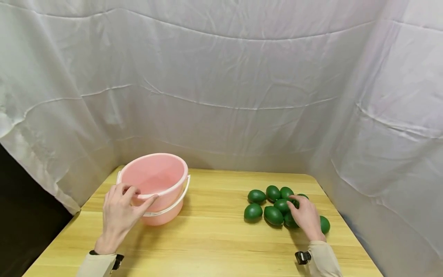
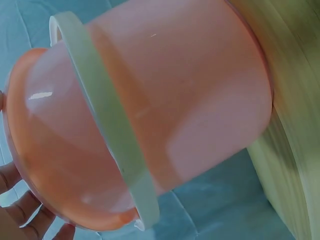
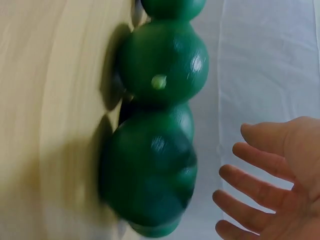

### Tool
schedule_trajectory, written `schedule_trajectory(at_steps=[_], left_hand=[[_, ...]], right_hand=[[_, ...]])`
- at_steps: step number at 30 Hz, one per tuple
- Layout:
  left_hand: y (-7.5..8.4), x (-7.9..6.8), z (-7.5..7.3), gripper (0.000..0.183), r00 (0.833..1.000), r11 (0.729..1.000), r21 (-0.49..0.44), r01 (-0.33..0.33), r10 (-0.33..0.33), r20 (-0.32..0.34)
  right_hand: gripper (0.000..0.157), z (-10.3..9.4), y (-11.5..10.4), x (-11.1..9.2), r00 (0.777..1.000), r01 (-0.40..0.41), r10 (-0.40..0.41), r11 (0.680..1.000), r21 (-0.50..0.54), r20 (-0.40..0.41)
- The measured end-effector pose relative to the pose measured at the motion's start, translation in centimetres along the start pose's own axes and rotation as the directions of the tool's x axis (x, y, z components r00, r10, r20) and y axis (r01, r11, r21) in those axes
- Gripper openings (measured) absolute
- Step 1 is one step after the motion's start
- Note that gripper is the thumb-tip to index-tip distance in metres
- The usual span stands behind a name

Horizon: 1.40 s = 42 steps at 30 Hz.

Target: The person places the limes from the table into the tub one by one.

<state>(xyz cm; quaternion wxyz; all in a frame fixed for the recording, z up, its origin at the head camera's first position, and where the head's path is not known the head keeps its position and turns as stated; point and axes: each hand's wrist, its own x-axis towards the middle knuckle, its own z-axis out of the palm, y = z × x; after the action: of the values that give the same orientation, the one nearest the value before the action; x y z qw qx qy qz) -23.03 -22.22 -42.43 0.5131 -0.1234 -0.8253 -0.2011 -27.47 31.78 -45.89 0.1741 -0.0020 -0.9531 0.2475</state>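
Green fruits (image 1: 273, 216) in a loose cluster on the right of the tabletop (image 1: 214, 238), several touching, one just beyond the right hand (image 1: 307, 217). Right hand over the near side of the cluster; in its wrist view the fingers (image 3: 255, 186) are spread, thumb apart, nothing held. Left hand (image 1: 119, 215) at the near rim of a pink bucket (image 1: 154, 171), fingers bent over the edge, thumb along the outside, gripping the lip. Bucket stands on the left side of the tabletop.

Handling, by judgement: fruits firm-skinned, smooth, rather slick, probably light; likely to roll if nudged. Best taken round the widest part, thumb opposed to fingers, from above. Bucket looks thin, stiff plastic, light; rim or white handle (image 2: 107, 115) a fair hold.

Hard to make out: fruits behind the right hand, so no sure count; motion blur on the nearest one in the right wrist view; left hand cut off at the frame edge in its wrist view; bucket floor only partly seen
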Motion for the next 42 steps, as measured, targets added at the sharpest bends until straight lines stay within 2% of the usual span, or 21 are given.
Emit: schedule_trajectory(at_steps=[9,16,22,25,29,36,42], left_hand=[[-0.1,-0.3,-0.2,0.049,1.0,1.0,0.015,0.028,-0.027,-0.011],[0.0,-0.5,-0.4,0.047,0.999,0.999,-0.003,0.034,-0.034,-0.021],[0.0,-0.4,-0.6,0.047,0.999,0.999,-0.008,0.032,-0.032,-0.015],[-0.1,-0.3,-0.5,0.047,0.999,0.999,-0.012,0.031,-0.031,-0.006],[-0.1,-0.3,-0.4,0.048,1.0,0.999,-0.018,0.027,-0.027,-0.003],[0.1,-0.3,-0.3,0.048,0.999,0.999,-0.042,0.029,-0.029,0.015],[0.2,-0.3,-0.3,0.048,0.998,0.997,-0.055,0.052,-0.05,0.031]], right_hand=[[0.048,-1.3,2.9,-0.5,0.981,-0.187,0.189,0.981,0.047,-0.031],[0.057,-2.6,5.7,-0.9,0.948,-0.311,0.312,0.95,-0.02,0.067],[0.084,-3.1,7.4,-1.0,0.912,-0.359,0.363,0.932,-0.058,0.19],[0.09,-3.0,7.8,-1.2,0.9,-0.37,0.374,0.927,-0.062,0.222],[0.089,-2.6,7.8,-1.2,0.898,-0.379,0.378,0.925,-0.041,0.226],[0.091,-2.5,8.2,-1.2,0.858,-0.479,0.463,0.878,0.02,0.221],[0.079,-2.3,8.6,-1.2,0.869,-0.484,0.469,0.872,0.074,0.156]])
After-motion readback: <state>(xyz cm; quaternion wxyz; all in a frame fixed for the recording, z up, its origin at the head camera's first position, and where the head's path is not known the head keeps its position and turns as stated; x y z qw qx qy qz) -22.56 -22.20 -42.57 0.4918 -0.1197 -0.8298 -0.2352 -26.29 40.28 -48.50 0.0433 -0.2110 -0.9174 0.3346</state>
